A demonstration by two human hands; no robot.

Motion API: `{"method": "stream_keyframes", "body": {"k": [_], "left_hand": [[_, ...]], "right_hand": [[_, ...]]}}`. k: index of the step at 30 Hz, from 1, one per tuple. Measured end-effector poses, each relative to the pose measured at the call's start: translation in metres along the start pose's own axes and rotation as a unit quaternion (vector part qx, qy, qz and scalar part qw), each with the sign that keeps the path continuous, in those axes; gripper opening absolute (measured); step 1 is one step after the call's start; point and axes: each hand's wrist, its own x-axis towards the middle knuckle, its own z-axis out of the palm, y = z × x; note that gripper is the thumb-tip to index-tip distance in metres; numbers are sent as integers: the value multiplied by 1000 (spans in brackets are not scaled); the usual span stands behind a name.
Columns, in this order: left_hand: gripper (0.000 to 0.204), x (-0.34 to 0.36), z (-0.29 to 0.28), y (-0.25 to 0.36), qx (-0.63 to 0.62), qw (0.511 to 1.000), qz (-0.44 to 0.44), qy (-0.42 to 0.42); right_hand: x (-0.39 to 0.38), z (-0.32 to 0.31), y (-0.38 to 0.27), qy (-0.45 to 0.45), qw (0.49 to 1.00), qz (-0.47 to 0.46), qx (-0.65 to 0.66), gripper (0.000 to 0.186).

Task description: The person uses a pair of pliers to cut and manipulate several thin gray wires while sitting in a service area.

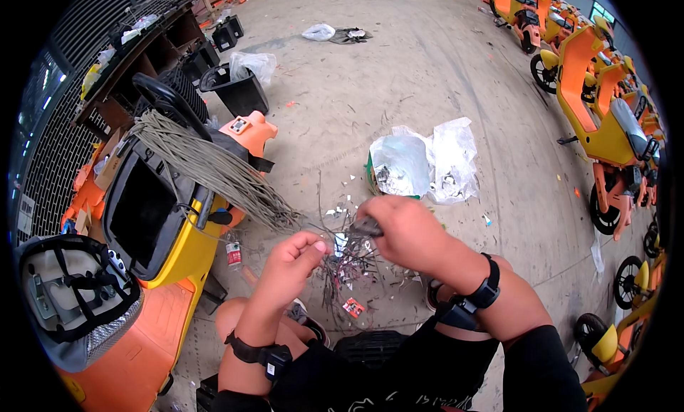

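Note:
My left hand is closed in a pinch, thumb against the fingers; whatever sits between them is too small to make out. Close to its right, my right hand wraps around a small dark grey object, its kind unclear. Just beyond my left hand end the strands of a long bundle of grey cables, which lies across a yellow and orange scooter body. Under both hands, dark wire scraps and bits of paper litter the floor.
Past my hands stands a container lined with a clear plastic bag. A black bin is at the far left, near a dark shelf. Orange and yellow scooters line the right side. A grey-black padded piece rests at the left.

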Motion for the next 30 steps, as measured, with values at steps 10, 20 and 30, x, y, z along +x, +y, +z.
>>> {"method": "stream_keyframes", "body": {"k": [10,20,30], "left_hand": [[17,-9,-19,-5,-30,999,1,16],[17,-8,-10,-2,-35,997,-6,62],[17,-8,-1,-11,-52,997,7,58]], "right_hand": [[-1,-23,14,53,953,257,150,15],[2,-18,15,142,809,367,437,21],[-1,-15,4,117,755,374,526,24]]}}
